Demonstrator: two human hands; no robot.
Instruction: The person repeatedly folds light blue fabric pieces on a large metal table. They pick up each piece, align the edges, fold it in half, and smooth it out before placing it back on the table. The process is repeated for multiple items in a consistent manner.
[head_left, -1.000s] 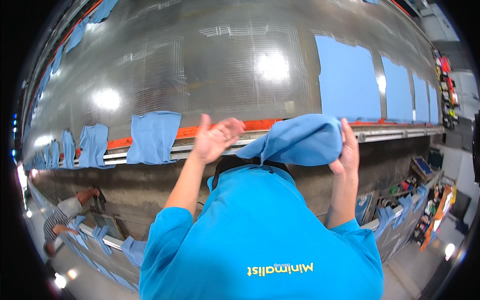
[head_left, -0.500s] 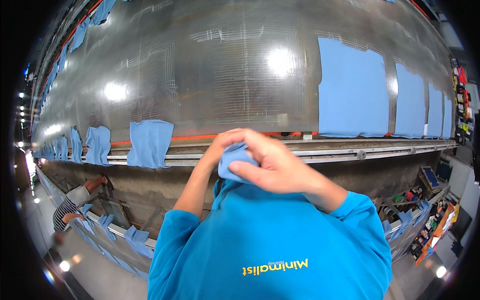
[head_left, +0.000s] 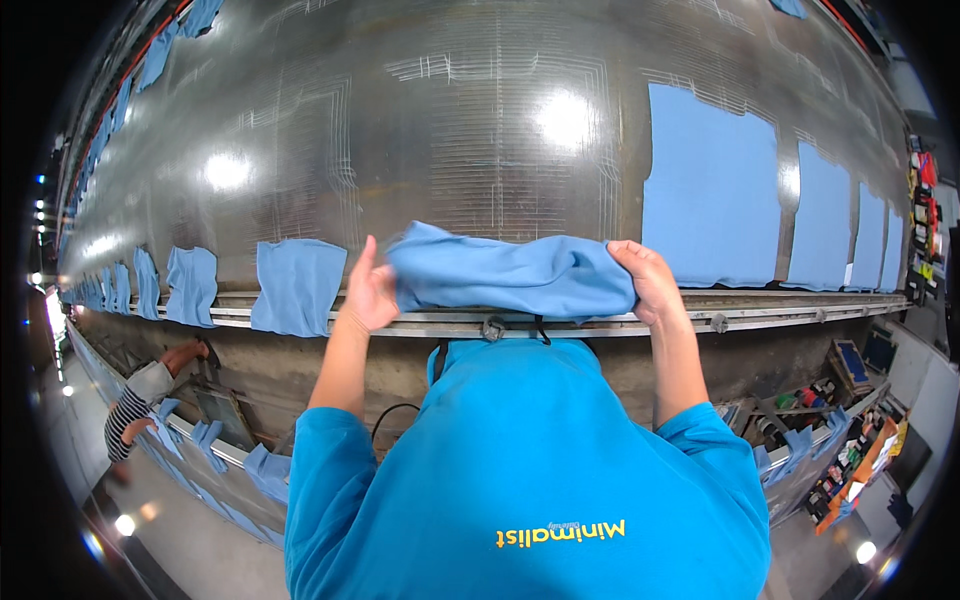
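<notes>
A crumpled light-blue fabric piece (head_left: 515, 275) spans the space between my hands, above the near edge of the long dark metal table (head_left: 480, 130). My right hand (head_left: 648, 283) is closed on the fabric's right end, pinching it between thumb and fingers. At the other end is my left hand (head_left: 372, 292), its thumb stretched upward and its fingers apart. The fabric's left end is blurred and lies against or just beside those fingers. Folds run lengthwise through the cloth, and its lower side hangs over the metal rail (head_left: 450, 325).
Flat blue fabric panels (head_left: 712, 190) lie on the table at right. More blue pieces (head_left: 298, 285) drape over the near edge at left. Behind me, another person (head_left: 135, 410) stands by a second table with blue cloth. Shelves of containers (head_left: 855, 470) stand at lower right.
The fabric was bunched up in my hands close to my chest. Now my hands are wide apart and farther forward, with the cloth spread out lengthwise between them.
</notes>
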